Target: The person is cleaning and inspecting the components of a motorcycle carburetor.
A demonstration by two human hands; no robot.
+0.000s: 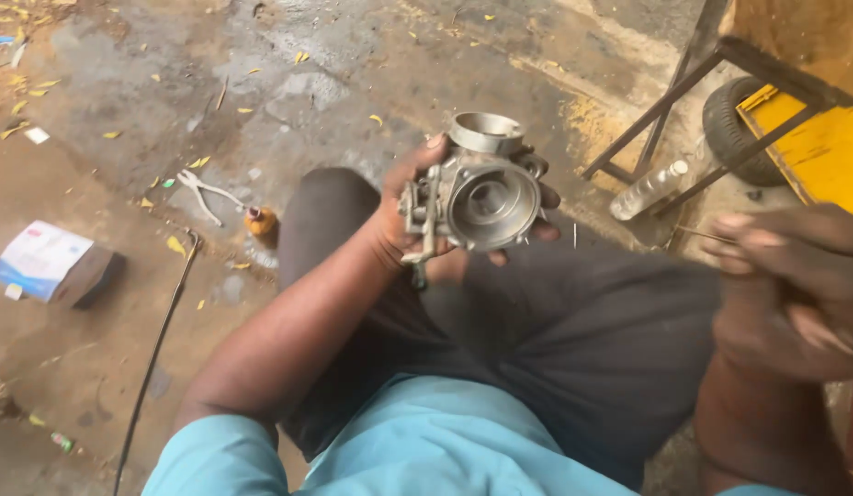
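Observation:
My left hand [403,220] grips a grey metal carburetor body [477,188] above my knee, its round bore facing me and a second round opening on top. My right hand [789,285] is raised at the right edge, blurred, with fingers pinched on a thin wire-like piece [694,232] whose tip points left. The two hands are well apart. I sit in dark trousers and a light blue shirt.
On the dirt and concrete ground lie pliers [204,191], a small orange-capped bottle [259,220], a white-and-blue box [48,262] and a long thin rod [155,354]. To the right stand a metal frame [665,106], a clear plastic bottle [649,190], a small tyre [731,129] and a yellow panel [826,152].

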